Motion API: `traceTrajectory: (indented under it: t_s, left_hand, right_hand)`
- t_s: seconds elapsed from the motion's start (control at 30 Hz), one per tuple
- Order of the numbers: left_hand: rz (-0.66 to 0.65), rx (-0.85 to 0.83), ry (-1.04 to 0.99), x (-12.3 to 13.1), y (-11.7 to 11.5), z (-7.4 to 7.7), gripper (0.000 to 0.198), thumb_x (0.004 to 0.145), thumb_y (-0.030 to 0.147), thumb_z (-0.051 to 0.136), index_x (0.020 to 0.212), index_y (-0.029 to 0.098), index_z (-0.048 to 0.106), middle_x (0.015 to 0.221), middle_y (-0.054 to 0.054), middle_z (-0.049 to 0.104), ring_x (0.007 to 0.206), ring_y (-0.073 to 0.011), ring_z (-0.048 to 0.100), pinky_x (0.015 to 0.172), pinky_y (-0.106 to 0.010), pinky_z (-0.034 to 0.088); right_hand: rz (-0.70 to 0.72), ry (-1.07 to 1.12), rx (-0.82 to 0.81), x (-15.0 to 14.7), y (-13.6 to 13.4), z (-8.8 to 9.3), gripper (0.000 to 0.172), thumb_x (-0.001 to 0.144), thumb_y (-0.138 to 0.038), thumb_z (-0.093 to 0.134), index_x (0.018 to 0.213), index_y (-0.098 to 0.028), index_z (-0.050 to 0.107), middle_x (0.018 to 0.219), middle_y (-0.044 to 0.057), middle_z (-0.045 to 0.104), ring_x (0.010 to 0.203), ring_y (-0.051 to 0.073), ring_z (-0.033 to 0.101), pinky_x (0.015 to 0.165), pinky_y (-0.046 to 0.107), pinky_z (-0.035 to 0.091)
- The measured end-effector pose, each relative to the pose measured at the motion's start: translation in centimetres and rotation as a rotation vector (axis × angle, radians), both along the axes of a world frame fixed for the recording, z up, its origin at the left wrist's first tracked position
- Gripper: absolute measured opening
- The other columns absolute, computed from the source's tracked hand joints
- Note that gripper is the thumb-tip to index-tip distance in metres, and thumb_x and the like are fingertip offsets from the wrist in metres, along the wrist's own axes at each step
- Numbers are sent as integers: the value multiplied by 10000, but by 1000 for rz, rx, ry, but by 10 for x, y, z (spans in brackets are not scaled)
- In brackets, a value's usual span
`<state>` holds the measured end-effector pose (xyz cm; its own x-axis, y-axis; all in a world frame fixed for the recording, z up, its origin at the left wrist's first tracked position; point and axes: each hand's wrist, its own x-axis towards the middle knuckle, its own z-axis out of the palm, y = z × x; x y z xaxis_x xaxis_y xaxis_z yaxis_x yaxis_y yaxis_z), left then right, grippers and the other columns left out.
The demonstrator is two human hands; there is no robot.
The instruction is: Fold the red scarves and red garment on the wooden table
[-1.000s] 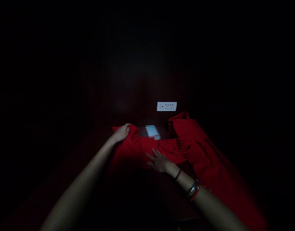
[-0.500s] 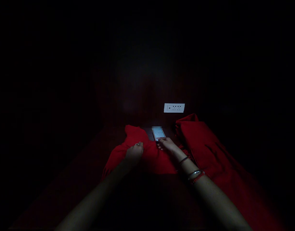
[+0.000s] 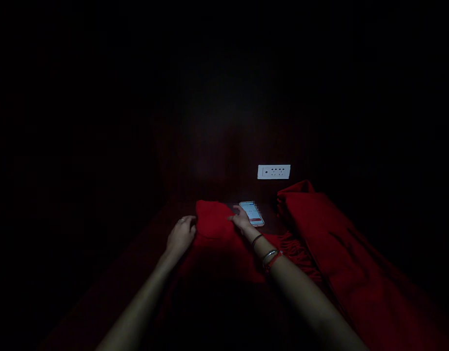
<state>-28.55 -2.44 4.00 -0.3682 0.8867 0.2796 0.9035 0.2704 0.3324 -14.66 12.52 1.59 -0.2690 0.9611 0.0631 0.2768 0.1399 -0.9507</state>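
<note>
Darkness covers most of the room, and we see a weak light only on the middle of the tabletop (image 3: 270, 215) and on the wall (image 3: 217, 163) behind it. On this wall, beyond our right hand (image 3: 241, 220) and somewhat to its right, we find a white socket panel (image 3: 274, 171). Between our two hands lies the red cloth (image 3: 213, 220), and its nearer part goes into shadow below them. Our left hand (image 3: 179, 235), which wears a ring (image 3: 182, 221), has its bent fingers at the left edge of this cloth; our right hand is at the opposite edge. Whether either hand pinches the fabric or merely touches it, we cannot tell. Just to the right of our right hand, a phone (image 3: 251, 213) lies flat with its screen lit. Further right, a second red cloth (image 3: 319, 214) stretches toward us, and some fringe (image 3: 295, 251) lies between it and our right forearm (image 3: 305, 290). Behind our right hand, we wear a dark band (image 3: 257, 239), a silver bracelet (image 3: 270, 255) and a red bracelet (image 3: 273, 263).
</note>
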Motion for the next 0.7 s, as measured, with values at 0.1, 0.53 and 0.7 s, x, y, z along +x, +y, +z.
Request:
traceTrajectory:
  t_s: [0.1,0.53,0.7]
  left_hand:
    - [12,-197,-185,-21,2,-14,437,725,279,530,1121,95,508,1124,-117,571,1010,-212,540,816,-250,422]
    - [295,172,50,-43,1,-2,257,756,215,431,989,144,514,1003,-106,542,939,-197,530,810,-276,400]
    - [201,-296,94,-58,-16,-13,354,750,248,425,1092,178,482,1042,-123,535,903,-262,556,674,-321,435]
  right_hand:
    - [-38,-62,152,-1,11,17,430,636,-99,507,1057,-143,579,999,52,622,871,146,582,778,218,445]
    - [-249,-213,202,47,38,32,404,700,-119,456,1080,-122,594,1078,78,606,996,148,550,884,223,388]
    - [-189,-250,120,50,31,13,359,644,-109,505,963,-174,656,959,47,655,900,165,593,797,235,440]
